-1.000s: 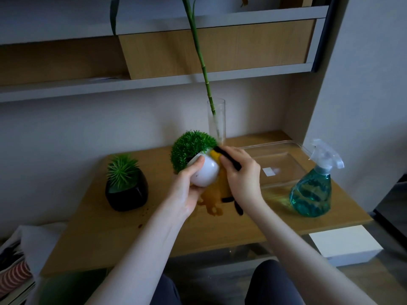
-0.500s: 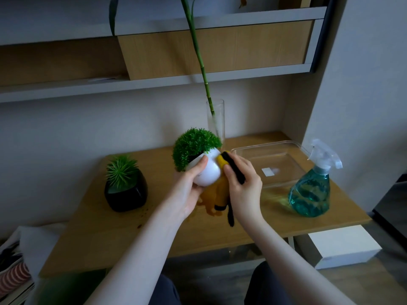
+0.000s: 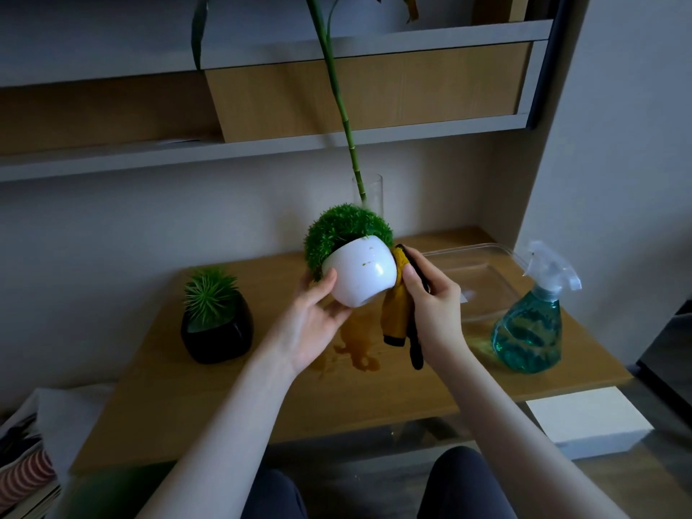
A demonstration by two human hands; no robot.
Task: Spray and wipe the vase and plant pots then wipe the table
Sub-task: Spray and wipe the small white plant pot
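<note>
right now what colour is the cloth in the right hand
Mustard yellow with black edging, seen in the head view: the cloth hangs from the right hand.

Single view, worn on my head, facing forward and down, close over my hands, the table (image 3: 393,391) and shelf (image 3: 262,147) ahead.

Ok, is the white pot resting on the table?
Apart. The head view shows the left hand holding the white pot tilted above the table.
</note>
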